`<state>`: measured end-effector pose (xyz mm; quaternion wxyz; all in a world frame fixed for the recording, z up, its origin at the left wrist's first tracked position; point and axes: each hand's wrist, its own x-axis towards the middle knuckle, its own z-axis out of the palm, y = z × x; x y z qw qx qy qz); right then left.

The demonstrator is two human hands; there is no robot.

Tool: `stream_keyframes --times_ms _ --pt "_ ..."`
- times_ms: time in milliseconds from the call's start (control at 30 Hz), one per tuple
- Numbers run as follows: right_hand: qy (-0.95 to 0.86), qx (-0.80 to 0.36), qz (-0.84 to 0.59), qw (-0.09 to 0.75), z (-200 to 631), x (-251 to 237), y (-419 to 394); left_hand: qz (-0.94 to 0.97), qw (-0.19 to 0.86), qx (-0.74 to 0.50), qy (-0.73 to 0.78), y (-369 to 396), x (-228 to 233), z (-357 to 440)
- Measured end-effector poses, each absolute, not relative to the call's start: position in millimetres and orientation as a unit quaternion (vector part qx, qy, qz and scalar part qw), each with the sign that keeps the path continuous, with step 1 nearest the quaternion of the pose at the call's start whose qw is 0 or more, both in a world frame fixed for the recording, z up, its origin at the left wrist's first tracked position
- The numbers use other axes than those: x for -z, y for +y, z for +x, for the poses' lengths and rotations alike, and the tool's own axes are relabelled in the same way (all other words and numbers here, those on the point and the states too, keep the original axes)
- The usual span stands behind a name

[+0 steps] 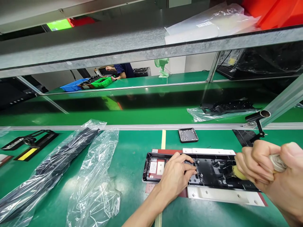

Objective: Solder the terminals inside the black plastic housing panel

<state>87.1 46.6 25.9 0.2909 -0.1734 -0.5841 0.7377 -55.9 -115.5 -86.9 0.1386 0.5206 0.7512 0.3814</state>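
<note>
While pressing the black housing (pixel 213 171), left hand (pixel 176 176); right hand (pixel 265 167) fisted round a tool (pixel 276 162).

A factory assembly line. Long workbenches covered in green matting (pixel 127 164) run in parallel rows, divided by metal rails (pixel 132 127) under an overhead steel shelf (pixel 94 47). Plastic part bags (pixel 94 176), a blue parts bin (pixel 72 85), a green parts bin (pixel 103 82) and a small desk fan (pixel 162 66) sit about; another worker (pixel 120 71) sits at a far bench.

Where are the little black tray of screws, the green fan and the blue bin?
little black tray of screws (pixel 188 135), head view, on its middle.
green fan (pixel 162 62), head view, on its round head.
blue bin (pixel 71 86), head view, on its front wall.
</note>
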Motion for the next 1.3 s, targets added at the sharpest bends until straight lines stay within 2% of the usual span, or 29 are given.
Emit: stream_keyframes --times_ms 400,733,967,1200,1300 --pt "-0.580 -0.741 -0.175 0.290 88.1 -23.7 47.0 0.518 0.141 -0.386 0.750 -116.7 90.0 -56.2" --pt "-0.607 -0.771 -0.058 0.183 96.6 -16.9 64.6 0.507 0.155 -0.382 0.757 -114.6 89.7 -56.6" --pt "-0.639 -0.712 -0.125 0.263 92.6 -11.1 68.0 0.502 0.152 -0.382 0.761 -115.9 91.0 -57.8" --pt "-0.664 -0.732 0.016 0.150 104.4 -7.9 75.6 0.503 0.155 -0.381 0.760 -115.5 88.1 -57.1" --pt "-0.662 -0.729 -0.002 0.174 103.7 -9.3 75.9 0.506 0.157 -0.382 0.757 -116.1 87.9 -56.5"
